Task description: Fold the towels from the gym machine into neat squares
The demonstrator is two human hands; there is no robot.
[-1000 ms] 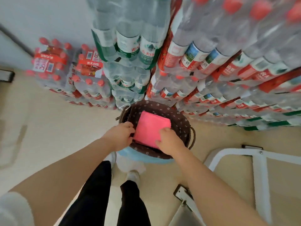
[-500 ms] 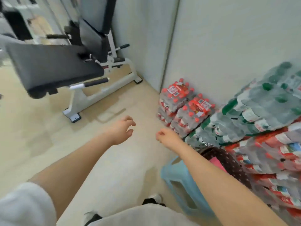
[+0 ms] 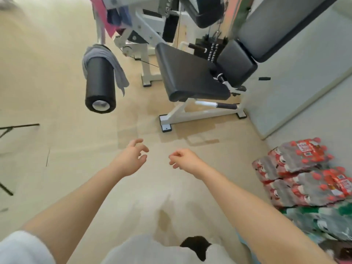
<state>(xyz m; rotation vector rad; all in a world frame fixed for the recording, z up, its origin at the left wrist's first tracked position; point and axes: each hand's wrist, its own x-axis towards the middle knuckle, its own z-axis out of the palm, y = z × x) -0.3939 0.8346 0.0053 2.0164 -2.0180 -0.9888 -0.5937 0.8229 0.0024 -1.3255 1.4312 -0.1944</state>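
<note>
A grey towel (image 3: 118, 73) hangs over the black foam roller (image 3: 100, 83) of the gym machine (image 3: 192, 79), ahead and to the left. Higher up, a pink towel (image 3: 103, 15) and a blue towel (image 3: 119, 16) drape over the machine's white frame. My left hand (image 3: 131, 159) hovers over the floor with fingers loosely spread, holding nothing. My right hand (image 3: 182, 160) floats beside it, fingers loosely curled and empty. Both hands are well short of the machine.
Shrink-wrapped packs of water bottles (image 3: 302, 174) are stacked along the wall at right. A black stand leg (image 3: 11, 130) pokes in from the left edge. Beige floor (image 3: 57, 130) lies between me and the machine.
My hands left the pink folded towel in the basket and came away empty. My view swung left from the bottle stacks to the gym machine, which is now closer and centred.
</note>
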